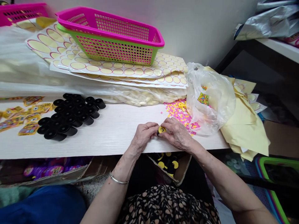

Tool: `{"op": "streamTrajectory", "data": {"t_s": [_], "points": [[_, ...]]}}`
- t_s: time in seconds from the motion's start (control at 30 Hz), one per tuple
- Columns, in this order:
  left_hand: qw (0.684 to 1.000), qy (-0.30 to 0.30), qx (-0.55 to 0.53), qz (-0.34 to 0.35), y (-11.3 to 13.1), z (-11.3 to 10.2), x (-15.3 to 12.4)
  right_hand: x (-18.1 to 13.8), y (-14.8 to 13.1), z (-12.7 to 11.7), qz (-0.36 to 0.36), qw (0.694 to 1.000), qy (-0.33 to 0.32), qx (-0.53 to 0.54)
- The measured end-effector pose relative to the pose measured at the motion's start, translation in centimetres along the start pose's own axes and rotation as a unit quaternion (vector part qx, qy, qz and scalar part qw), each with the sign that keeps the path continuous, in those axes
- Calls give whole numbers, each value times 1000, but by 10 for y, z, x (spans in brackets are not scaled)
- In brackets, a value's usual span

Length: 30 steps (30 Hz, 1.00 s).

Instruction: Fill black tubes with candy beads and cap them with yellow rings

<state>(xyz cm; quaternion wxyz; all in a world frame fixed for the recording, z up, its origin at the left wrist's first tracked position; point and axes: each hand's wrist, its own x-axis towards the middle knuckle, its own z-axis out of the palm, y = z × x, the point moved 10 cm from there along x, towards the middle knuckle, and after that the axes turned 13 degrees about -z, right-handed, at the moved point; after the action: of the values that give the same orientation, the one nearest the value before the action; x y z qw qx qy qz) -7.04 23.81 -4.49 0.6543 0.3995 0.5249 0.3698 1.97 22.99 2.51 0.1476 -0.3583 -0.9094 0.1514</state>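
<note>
Between my two hands, at the table's front edge, is a small black round container with a yellow part (161,130) on its top. My left hand (145,134) grips it from the left, fingers bent against its side. From the right, my right hand (177,133) pinches the yellow part with thumb and fingers. Pink and yellow beads (179,112) lie loose just beyond my right hand, with some yellow pieces (182,105) among them. Several black cylindrical containers (72,112) stand grouped on the left of the table.
A clear plastic bag (210,93) with colourful beads stands at the right. Behind are sticker sheets (130,71) under a pink and green basket (116,46). Printed packets (30,116) lie far left. A cardboard box (181,177) with black and yellow pieces sits below the table edge.
</note>
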Motion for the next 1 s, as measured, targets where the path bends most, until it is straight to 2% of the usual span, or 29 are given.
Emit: {"op": "streamTrajectory", "data": {"t_s": [0.1,0.2,0.27,0.37,0.43,0.53,0.7,0.8,1.0], "points": [[1000,-8,-26,-16,-5,7,2,-2,6,-1,14,996,58,70],[1000,20,-13,-3,-5,8,2,-10,24,2,74,965,144,205],[999,38,9,7,-3,7,0,-16,37,13,123,921,182,323],[997,70,36,12,0,3,-2,-22,48,35,192,839,202,467],[996,85,37,10,0,2,-4,-26,51,48,241,794,212,516],[996,90,8,-5,-4,3,-4,-30,50,60,289,753,229,545],[991,129,-14,-29,-13,2,-3,-30,48,66,308,711,262,576],[991,133,-10,-33,-17,3,-2,-32,49,69,328,692,269,584],[988,152,-14,-36,-18,0,-4,-28,46,66,341,685,269,585]]}}
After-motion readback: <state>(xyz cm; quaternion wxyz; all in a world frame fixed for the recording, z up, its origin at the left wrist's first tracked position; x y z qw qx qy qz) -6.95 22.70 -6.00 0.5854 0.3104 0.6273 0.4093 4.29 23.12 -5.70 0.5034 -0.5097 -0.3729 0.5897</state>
